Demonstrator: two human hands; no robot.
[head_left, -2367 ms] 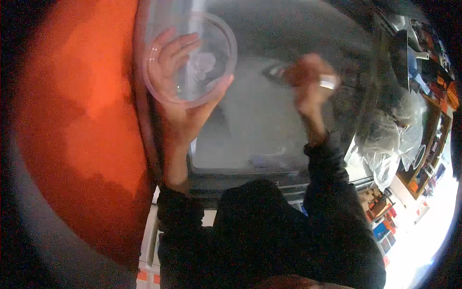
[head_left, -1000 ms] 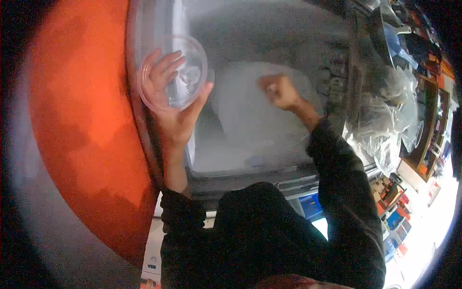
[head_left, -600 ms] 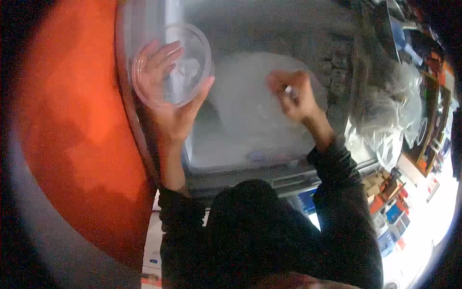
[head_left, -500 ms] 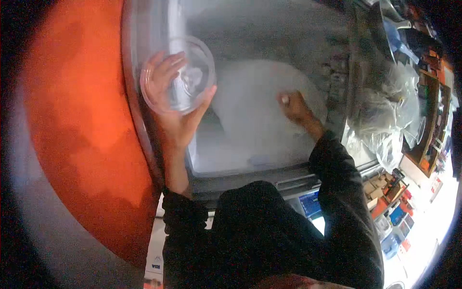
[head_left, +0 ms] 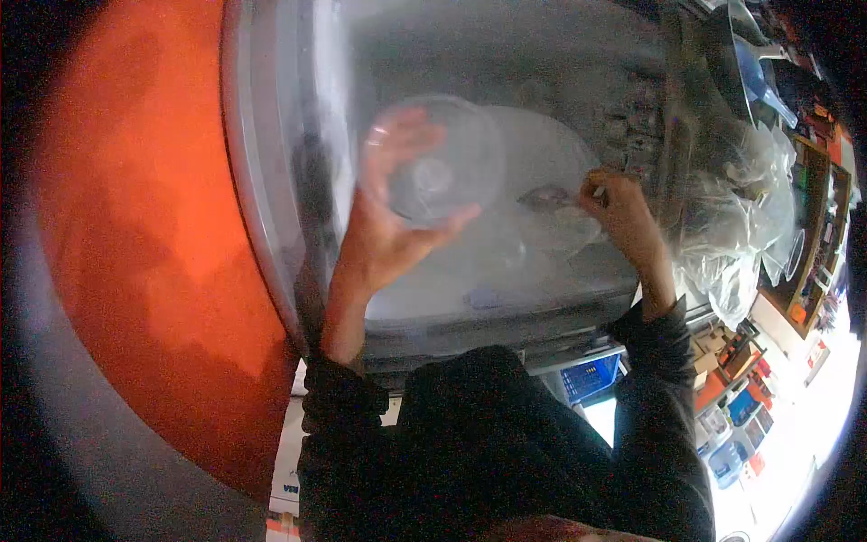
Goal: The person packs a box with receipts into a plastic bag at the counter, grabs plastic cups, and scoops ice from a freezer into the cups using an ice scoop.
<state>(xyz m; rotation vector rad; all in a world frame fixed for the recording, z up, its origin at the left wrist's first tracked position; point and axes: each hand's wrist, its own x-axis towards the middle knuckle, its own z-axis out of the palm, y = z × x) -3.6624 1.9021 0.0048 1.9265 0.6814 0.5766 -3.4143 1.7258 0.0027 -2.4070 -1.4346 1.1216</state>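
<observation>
A clear round plastic container (head_left: 465, 158) rests in my left hand (head_left: 388, 235), whose fingers curve round its left side while the thumb lies at its lower edge. To the right, my right hand (head_left: 628, 212) is closed on the handle of a metal spoon (head_left: 549, 197). The spoon's bowl points left, toward the container but apart from it. Below both hands lies a large pale, rounded mass (head_left: 533, 140) inside a grey-walled bin (head_left: 506, 327); its material is too blurred to tell.
A large orange surface (head_left: 163, 226) fills the left side. Clear plastic bags (head_left: 736, 226) hang at the right, beside a wooden-framed shelf (head_left: 799, 280). A blue basket (head_left: 591, 375) stands below the bin's near edge. Boxes lie at the lower right.
My left hand and the container have moved right and slightly down. My right hand has moved right, and the spoon now shows clearly, pointing left.
</observation>
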